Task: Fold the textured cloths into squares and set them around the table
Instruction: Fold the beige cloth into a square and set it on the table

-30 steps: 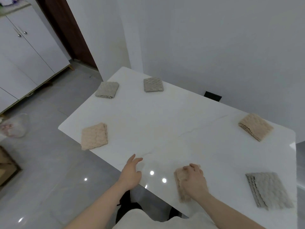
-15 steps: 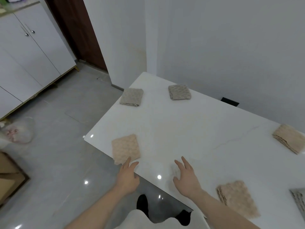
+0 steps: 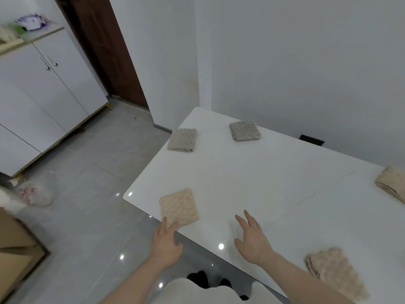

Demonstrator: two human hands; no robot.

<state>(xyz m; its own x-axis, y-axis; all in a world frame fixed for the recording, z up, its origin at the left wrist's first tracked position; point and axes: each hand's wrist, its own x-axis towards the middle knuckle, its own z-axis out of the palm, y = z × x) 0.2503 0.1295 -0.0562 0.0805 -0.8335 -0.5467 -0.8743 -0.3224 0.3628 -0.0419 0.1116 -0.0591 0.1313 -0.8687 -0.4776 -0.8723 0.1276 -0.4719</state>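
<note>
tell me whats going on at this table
A person is laying folded textured cloths around a white table. Five folded squares show: two grey at the far end, three beige nearer. Both hands are open and hold nothing; the left hand reaches toward the near-corner beige cloth, the right hand hovers over bare tabletop.

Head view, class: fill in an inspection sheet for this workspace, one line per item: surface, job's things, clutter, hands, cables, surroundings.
Surface: white marble-look table, glossy, light glare near the front edge.
Job's things: five folded cloths in view: two grey cloths at the far end, a beige cloth at the near-left corner, a beige cloth at the near edge, a beige cloth at the right, cut off by the frame.
Clutter: nothing seen on the table.
Hands: left hand open, fingertips at the corner cloth; right hand open, empty.
Cables: nothing seen.
Surroundings: white cabinet, brown door, plastic bag on the floor.
</note>
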